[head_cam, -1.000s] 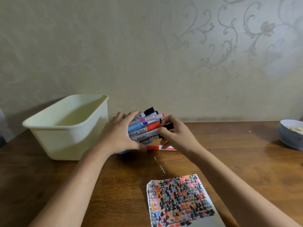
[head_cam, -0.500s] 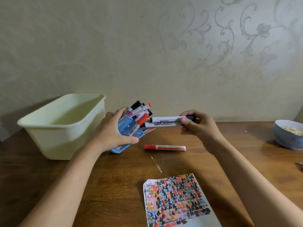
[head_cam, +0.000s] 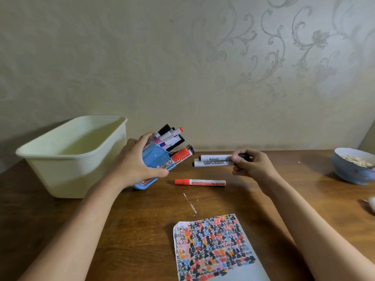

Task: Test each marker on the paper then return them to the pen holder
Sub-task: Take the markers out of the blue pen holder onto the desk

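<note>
Seemingly two markers (head_cam: 215, 160) in R hand (head_cam: 251, 166).

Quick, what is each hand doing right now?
Left hand: grips the tilted blue pen holder.
Right hand: holds two white markers.

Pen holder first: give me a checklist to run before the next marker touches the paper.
1. Pen holder steadied: ok, left hand grips it, tilted.
2. Markers in hand: ok, right hand holds two white markers.
3. Caps off: cannot tell.
4. Paper has blank room: not ok, mostly covered; bare strip at bottom right.
5. Red marker accounted for: ok, lying on table.
</note>
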Demonstrator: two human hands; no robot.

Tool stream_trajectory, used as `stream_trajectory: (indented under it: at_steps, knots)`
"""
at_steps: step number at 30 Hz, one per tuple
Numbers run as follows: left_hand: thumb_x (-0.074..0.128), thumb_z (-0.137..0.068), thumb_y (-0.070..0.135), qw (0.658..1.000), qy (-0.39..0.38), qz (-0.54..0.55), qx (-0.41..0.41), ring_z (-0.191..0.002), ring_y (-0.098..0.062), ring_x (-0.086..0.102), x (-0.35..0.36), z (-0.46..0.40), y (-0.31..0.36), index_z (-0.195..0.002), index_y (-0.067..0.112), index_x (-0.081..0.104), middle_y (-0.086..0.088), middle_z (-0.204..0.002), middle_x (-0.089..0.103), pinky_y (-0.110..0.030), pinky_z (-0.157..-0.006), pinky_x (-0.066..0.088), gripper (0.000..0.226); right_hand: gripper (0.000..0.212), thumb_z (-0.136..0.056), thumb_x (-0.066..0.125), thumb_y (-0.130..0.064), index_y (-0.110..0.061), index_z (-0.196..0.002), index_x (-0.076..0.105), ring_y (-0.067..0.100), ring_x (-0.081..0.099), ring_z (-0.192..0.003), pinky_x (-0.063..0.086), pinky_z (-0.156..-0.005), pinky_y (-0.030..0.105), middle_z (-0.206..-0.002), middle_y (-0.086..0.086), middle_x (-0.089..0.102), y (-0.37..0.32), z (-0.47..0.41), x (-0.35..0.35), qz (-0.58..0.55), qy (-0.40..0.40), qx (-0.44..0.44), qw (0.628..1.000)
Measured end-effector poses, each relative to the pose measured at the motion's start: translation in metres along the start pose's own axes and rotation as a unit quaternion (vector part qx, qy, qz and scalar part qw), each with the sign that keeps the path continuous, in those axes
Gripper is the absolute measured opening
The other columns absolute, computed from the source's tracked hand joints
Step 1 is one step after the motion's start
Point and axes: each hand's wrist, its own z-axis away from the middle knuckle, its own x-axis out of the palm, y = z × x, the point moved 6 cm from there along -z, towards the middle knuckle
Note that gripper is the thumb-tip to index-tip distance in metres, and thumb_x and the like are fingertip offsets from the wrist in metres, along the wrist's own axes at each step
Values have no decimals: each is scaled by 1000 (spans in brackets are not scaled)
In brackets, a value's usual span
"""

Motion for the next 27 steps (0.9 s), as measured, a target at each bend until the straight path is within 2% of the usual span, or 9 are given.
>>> stream_trajectory:
  at_steps: [5,8,11,15,17,21,23,25,27]
  knots:
    - [78,-41,76,1000,-4,-21,1,-111,-13,53,3,0,0,-144,53,19,8,-123,41,-40,-88,56,121,11,-89,75,-20,-14,-94,69,15,66,-71,60,-65,29,-88,5,72,2,0,33,147,-45,-45,987]
    - [76,-40,79,1000,-6,-25,-8,-112,-14,53,3,-1,-2,-146,52,17,7,-125,41,-41,-88,56,124,11,-90,72,-32,-25,-96,68,4,65,-79,50,-66,21,-89,-9,71,0,0,41,260,-47,-91,960]
    - [75,-40,80,1000,-8,-27,-5,-113,-14,53,4,-1,-2,-145,52,16,7,-125,41,-42,-87,57,124,12,-93,67,-39,-31,-100,62,2,63,-87,46,-67,19,-96,-14,69,5,5,48,316,-75,-93,941]
    - [77,-42,77,1000,-7,-29,-3,-112,-14,52,4,-1,-2,-144,53,15,7,-124,40,-43,-86,57,121,24,-97,56,-44,-42,-121,59,11,53,-109,47,-85,31,-116,-13,66,16,10,61,408,-123,-119,897]
    - [77,-42,78,1000,-7,-30,-3,-111,-14,53,4,-1,-3,-144,53,15,8,-123,40,-43,-87,57,121,32,-100,48,-42,-43,-129,59,15,45,-110,44,-93,37,-122,-10,61,16,12,66,455,-118,-133,873]
    - [77,-43,77,1000,-7,-30,2,-109,-13,53,4,-1,-1,-143,53,17,8,-122,41,-43,-87,57,119,34,-98,48,-40,-42,-130,58,17,43,-116,40,-102,39,-124,-6,57,12,15,72,480,-124,-139,857]
    - [77,-43,77,1000,-7,-28,2,-109,-13,53,4,-1,0,-142,53,17,8,-121,41,-43,-88,56,118,39,-97,43,-50,-40,-132,56,17,44,-122,37,-105,38,-127,-7,56,13,18,74,501,-127,-147,843]
    - [78,-43,76,1000,-6,-26,2,-110,-13,52,3,0,1,-142,52,18,7,-121,41,-44,-88,56,118,57,-92,29,-66,-38,-136,52,18,44,-125,31,-112,40,-130,-7,55,11,25,79,530,-124,-161,823]
    - [78,-43,75,1000,-7,-26,2,-110,-14,52,3,0,1,-143,51,18,7,-121,40,-44,-89,56,119,67,-88,21,-72,-34,-135,51,16,47,-123,29,-115,40,-128,-7,56,9,31,87,546,-128,-176,809]
